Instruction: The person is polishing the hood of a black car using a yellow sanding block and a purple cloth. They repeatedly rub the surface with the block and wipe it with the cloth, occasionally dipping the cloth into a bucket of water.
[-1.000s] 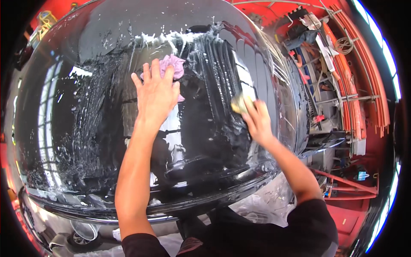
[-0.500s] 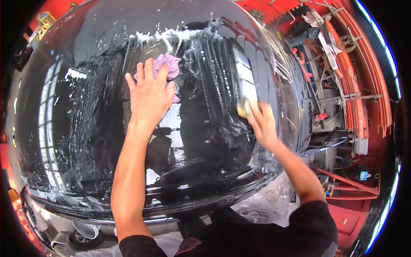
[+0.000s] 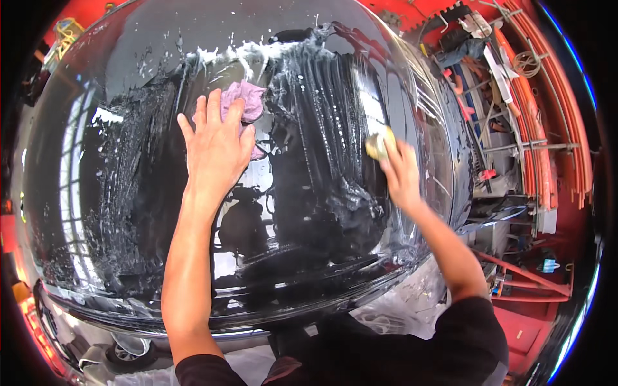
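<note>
A large, curved, glossy black vehicle panel point(image 3: 309, 212) fills the middle, wet and streaked with whitish residue. On it rests my left hand point(image 3: 215, 138), fingers spread over a bunched purple cloth point(image 3: 243, 101) that it holds against the surface. Parts of the cloth stick out beyond the fingers and beside the thumb; the rest is hidden under the palm. Farther right, my right hand point(image 3: 402, 172) is closed on a small yellow pad point(image 3: 378, 145), pinched at the fingertips against the panel. Motion blurs the pad slightly, and its exact kind cannot be told.
White foam point(image 3: 257, 51) lies in a band across the panel's far part. To the right stand long orange bars point(image 3: 528, 122) on a rack beside cluttered tools. Below the panel's near edge are crumpled clear plastic sheeting point(image 3: 405, 309) and a wheel point(image 3: 132, 354).
My right hand has slid the yellow pad slightly away from me and to the right. My left hand and the purple cloth appear a little farther left, partly with a slight view shift.
</note>
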Tool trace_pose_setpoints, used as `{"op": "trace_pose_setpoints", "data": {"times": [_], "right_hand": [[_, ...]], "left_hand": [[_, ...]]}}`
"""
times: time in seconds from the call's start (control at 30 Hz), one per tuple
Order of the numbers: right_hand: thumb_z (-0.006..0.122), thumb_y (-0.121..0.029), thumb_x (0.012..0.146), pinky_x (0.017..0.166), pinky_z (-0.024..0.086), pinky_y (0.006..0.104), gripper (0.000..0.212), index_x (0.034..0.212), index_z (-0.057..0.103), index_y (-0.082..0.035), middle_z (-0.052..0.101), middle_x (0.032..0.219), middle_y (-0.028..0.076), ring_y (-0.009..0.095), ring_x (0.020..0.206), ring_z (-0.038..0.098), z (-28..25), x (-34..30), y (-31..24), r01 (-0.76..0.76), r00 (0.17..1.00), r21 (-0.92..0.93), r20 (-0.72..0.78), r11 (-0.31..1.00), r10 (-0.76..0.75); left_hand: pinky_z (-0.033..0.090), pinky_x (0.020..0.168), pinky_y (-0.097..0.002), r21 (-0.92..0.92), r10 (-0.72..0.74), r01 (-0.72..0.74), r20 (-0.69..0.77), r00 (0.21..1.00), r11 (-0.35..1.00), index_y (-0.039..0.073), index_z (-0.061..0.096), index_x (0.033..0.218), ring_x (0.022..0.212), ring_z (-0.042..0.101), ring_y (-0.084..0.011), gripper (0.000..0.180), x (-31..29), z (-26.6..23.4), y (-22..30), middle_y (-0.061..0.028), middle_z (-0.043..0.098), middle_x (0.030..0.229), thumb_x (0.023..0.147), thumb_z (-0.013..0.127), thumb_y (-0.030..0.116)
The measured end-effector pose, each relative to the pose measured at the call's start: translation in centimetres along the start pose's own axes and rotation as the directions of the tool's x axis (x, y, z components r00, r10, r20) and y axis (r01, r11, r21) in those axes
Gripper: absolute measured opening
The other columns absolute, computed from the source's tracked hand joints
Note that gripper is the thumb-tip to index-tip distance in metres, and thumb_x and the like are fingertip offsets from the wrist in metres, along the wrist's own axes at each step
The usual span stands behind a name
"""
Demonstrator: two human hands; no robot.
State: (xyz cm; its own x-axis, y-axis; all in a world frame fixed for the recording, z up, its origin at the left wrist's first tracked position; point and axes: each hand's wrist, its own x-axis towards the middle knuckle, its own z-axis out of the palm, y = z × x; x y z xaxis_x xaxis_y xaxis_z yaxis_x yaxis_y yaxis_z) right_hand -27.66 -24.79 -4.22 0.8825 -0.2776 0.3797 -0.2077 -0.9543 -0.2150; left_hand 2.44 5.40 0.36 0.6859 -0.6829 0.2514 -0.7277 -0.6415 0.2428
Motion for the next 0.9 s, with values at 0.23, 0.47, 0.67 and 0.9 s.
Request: {"op": "trace_pose_setpoints", "data": {"times": [0.23, 0.47, 0.67, 0.9], "right_hand": [[0.062, -0.023, 0.106, 0.097, 0.052, 0.0557, 0.051, 0.156, 0.056, -0.015, 0.065, 0.12, 0.023, 0.046, 0.118, 0.062, 2.2, 14.6, 13.8, -0.093, 0.996, -0.165, -0.027, 0.982, 0.09], [0.068, -0.017, 0.101, 0.104, 0.049, 0.0538, 0.053, 0.152, 0.062, -0.007, 0.061, 0.131, 0.027, 0.047, 0.119, 0.059, 1.8, 4.6, 3.9, 0.002, 0.999, -0.049, -0.051, 0.999, -0.004], [0.063, -0.016, 0.105, 0.116, 0.045, 0.0517, 0.053, 0.157, 0.058, -0.008, 0.058, 0.145, 0.027, 0.047, 0.135, 0.057, -0.3, 4.2, 10.2, 0.08, 0.996, -0.02, 0.026, 0.997, -0.08], [0.065, -0.022, 0.105, 0.095, 0.051, 0.0532, 0.046, 0.15, 0.06, -0.012, 0.062, 0.121, 0.024, 0.046, 0.109, 0.061, 5.6, 14.4, 12.2, 0.041, 0.984, -0.113, -0.167, 0.993, -0.059]], "left_hand": [[0.023, 0.127, -0.0713, -0.019, 0.05, -0.05, -0.009, 0.999, 0.999, 0.01, 0.06, 0.151, 0.158, 0.036, -0.0443, 0.052, 1.2, 0.9, 2.3, -0.0216, 0.043, 0.167, 0.103, 0.066, 0.03], [0.023, 0.128, -0.0704, 0.02, 0.011, -0.011, -0.003, 1.0, 1.0, 0.01, 0.059, 0.152, 0.158, 0.035, -0.0442, 0.053, 0.3, -0.2, -0.3, -0.0221, 0.043, 0.167, 0.103, 0.066, 0.03], [0.023, 0.129, -0.0688, 0.016, 0.033, -0.033, -0.007, 0.999, 0.999, 0.01, 0.06, 0.151, 0.158, 0.036, -0.0442, 0.052, 0.8, 0.7, 1.6, -0.0214, 0.043, 0.167, 0.103, 0.066, 0.03], [0.02, 0.131, -0.0657, -0.054, 0.04, -0.04, 0.002, 0.999, 0.998, 0.01, 0.061, 0.149, 0.159, 0.036, -0.0415, 0.05, 0.7, 0.9, 0.1, -0.0187, 0.043, 0.168, 0.104, 0.066, 0.03]]}}
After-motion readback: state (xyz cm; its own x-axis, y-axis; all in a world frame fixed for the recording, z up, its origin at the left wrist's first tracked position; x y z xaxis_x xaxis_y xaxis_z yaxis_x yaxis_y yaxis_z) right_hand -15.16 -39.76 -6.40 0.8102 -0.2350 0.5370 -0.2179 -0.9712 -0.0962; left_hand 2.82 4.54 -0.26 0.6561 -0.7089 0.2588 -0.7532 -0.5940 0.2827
